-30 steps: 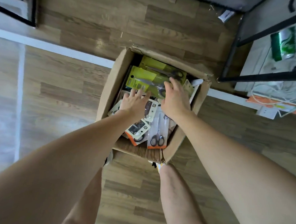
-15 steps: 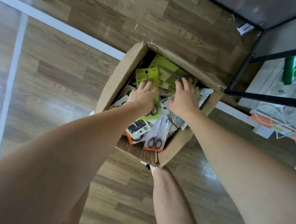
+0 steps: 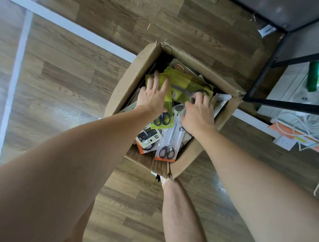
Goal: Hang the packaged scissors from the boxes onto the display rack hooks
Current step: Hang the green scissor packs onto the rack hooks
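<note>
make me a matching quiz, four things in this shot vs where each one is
Things:
1. left hand
2. right hand
3. green can
4. clear scissors pack

Places:
a. near corner of the cardboard box
b. far right, by the black frame
c. flat on a yellow pack
d. gripping a yellow pack's handle end

Pairs: 1-c, 2-d, 3-b, 4-a

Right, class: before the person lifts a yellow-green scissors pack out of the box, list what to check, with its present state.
1. Left hand on a yellow-green pack: ok.
2. Left hand's grip closed on it: cannot tell.
3. Right hand pinching another yellow-green pack: ok.
4. Packs free of those beneath: cannot tell.
5. Cardboard box open on top: ok.
6. Display rack hooks in view: not ok.
</note>
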`<action>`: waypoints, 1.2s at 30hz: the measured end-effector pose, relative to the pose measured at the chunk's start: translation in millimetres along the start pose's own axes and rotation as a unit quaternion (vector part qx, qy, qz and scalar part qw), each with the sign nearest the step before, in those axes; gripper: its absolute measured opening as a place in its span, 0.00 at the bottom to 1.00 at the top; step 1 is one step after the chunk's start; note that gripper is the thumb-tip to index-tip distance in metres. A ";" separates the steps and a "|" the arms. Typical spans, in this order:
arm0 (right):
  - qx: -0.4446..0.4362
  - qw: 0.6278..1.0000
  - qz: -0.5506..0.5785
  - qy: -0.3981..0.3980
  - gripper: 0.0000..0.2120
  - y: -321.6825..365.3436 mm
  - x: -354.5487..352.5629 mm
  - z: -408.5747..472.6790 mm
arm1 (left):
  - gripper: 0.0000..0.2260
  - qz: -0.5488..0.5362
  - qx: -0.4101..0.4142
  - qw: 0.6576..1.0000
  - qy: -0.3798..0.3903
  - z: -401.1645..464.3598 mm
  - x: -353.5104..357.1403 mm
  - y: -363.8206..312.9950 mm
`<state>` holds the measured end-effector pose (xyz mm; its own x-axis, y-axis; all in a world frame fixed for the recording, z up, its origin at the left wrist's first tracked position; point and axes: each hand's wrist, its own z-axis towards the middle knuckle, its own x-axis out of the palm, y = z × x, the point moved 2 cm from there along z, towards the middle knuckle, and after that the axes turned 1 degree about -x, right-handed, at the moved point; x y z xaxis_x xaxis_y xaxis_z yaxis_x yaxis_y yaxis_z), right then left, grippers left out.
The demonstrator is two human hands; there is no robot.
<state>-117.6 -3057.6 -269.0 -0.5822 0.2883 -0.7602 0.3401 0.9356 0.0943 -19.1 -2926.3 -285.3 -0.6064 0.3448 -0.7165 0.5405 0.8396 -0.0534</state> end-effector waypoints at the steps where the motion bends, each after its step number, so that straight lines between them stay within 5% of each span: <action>1: -0.003 1.000 0.008 -0.014 0.16 -3.1 -1.1 3.9 | 0.53 0.004 -0.004 1.000 0.010 1.2 0.2 0.0; 5: 0.027 0.995 0.096 -0.002 0.26 -4.4 -5.3 22.2 | 0.54 0.026 0.000 1.000 0.010 0.1 4.8 -2.8; 10: 0.071 0.995 0.035 0.059 0.37 5.0 0.1 26.8 | 0.57 0.076 0.013 0.997 0.021 -17.8 16.9 -4.3; 13: 0.083 0.994 0.029 0.059 0.34 12.4 6.0 7.4 | 0.54 0.086 0.006 0.996 0.004 -30.6 22.0 -1.7; 17: 0.133 0.975 0.124 0.127 0.45 23.2 14.1 -18.9 | 0.45 0.059 -0.018 0.998 0.004 -47.0 28.7 5.4; 21: 0.130 0.960 0.208 0.136 0.21 30.9 25.5 -30.9 | 0.28 -0.019 -0.016 1.000 0.007 -61.7 33.0 12.7; 24: 0.142 0.936 0.292 0.136 0.13 37.1 22.4 -32.5 | 0.21 -0.105 -0.049 0.992 0.041 -66.7 37.4 23.8; 31: 0.162 0.892 0.413 0.083 0.08 43.2 20.7 -39.7 | 0.18 -0.199 -0.087 0.973 0.083 -75.0 47.4 45.3; 36: 0.191 0.888 0.409 0.093 0.18 40.3 14.3 -64.9 | 0.12 -0.239 -0.078 0.964 0.090 -88.4 41.3 50.2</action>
<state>-160.1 -3002.5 -234.4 -0.1259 0.9007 -0.4157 0.9095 0.2722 0.3143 -68.6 -2832.8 -256.1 -0.8636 -0.0415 -0.5024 0.0885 0.9686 -0.2322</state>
